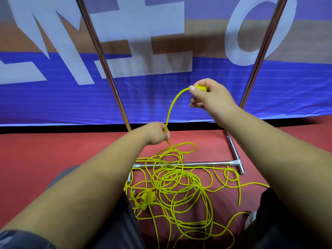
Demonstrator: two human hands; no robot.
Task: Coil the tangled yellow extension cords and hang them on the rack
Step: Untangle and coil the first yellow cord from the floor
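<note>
The task looks only just begun. The right hand (208,97) grips one yellow end piece (201,88), raised at 1 o'clock from the left hand (156,133), which pinches the same cord lower down. No coil is formed, and nothing hangs on the rack (221,163). The yellow extension cords (179,186) lie tangled on the red floor (53,150) at 6 o'clock, across the rack's base bar. The blue banner (179,105) at 12 o'clock carries big white characters, cropped; I cannot read a word.
</note>
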